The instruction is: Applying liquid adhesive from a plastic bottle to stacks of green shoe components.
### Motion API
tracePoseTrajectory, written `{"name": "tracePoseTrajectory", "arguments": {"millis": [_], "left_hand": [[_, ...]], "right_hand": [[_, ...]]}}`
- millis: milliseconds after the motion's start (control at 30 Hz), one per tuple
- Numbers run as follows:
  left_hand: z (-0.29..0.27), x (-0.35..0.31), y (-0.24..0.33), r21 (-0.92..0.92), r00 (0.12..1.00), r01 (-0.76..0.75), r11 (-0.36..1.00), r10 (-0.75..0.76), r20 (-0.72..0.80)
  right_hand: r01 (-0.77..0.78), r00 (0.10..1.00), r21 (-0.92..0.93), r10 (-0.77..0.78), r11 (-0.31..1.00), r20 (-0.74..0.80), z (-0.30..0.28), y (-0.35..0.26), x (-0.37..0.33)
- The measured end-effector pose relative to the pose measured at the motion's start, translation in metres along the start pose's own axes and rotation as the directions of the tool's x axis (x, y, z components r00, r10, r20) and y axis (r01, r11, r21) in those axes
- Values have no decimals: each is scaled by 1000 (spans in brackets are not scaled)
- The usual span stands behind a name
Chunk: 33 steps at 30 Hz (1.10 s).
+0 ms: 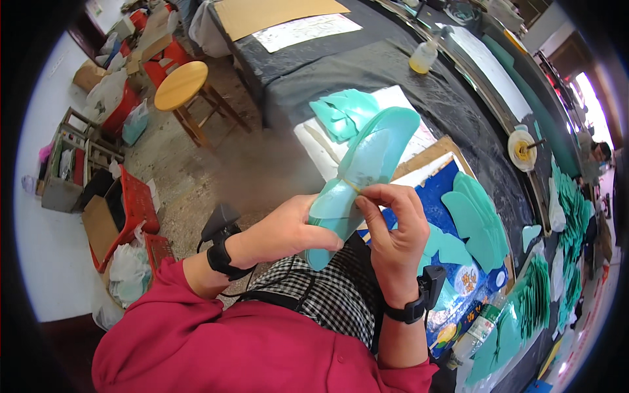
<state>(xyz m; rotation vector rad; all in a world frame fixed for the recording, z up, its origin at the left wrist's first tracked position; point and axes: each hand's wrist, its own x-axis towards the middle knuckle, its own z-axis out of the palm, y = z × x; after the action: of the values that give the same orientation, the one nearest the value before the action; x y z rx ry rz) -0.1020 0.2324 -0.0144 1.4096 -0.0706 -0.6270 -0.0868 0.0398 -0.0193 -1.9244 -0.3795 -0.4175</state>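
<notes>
A bundle of teal, insole-shaped sheets [382, 145] is held tilted above my lap, its long end pointing away to the right. My left hand [282, 229] grips the near end, with the thumb on top and the fingers mostly hidden underneath. Around the narrow middle runs a thin tan band [352, 186], apparently a rubber band. My right hand [396, 223] pinches at this band between thumb and forefinger. Beyond the bundle, folded teal pieces [344, 112] rest on a white sheet [316, 149]. More stacked teal pieces [477, 219] lie on a blue printed board [440, 183] to the right.
A clear plastic bottle [483, 327] lies at the near right, beside a row of teal sheets [534, 295]. Farther back on the black-covered table [341, 72] stands a bottle of yellow liquid [424, 57]. On the left are a wooden stool [182, 86] and a red crate [139, 208].
</notes>
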Motion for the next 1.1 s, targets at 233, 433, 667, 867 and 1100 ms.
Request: {"name": "tracePoseTrajectory", "arguments": {"millis": [233, 433, 667, 867, 1100], "left_hand": [[13, 19, 2, -25, 988, 75, 997, -70, 136], [15, 39, -13, -71, 946, 156, 985, -128, 299], [7, 42, -45, -268, 979, 197, 943, -203, 8], [18, 63, -33, -86, 979, 195, 977, -189, 79], [51, 62, 4, 274, 963, 146, 951, -199, 180]], "right_hand": [[-25, 997, -175, 37, 984, 65, -19, 7, -10], [133, 986, -213, -150, 968, -69, -28, 22, -21], [-68, 992, 4, 68, 998, -104, -34, 34, -30], [-335, 935, 98, 344, 937, -90, -58, 30, -43], [-387, 898, 33, 385, 921, -212, -78, 25, -64]]}}
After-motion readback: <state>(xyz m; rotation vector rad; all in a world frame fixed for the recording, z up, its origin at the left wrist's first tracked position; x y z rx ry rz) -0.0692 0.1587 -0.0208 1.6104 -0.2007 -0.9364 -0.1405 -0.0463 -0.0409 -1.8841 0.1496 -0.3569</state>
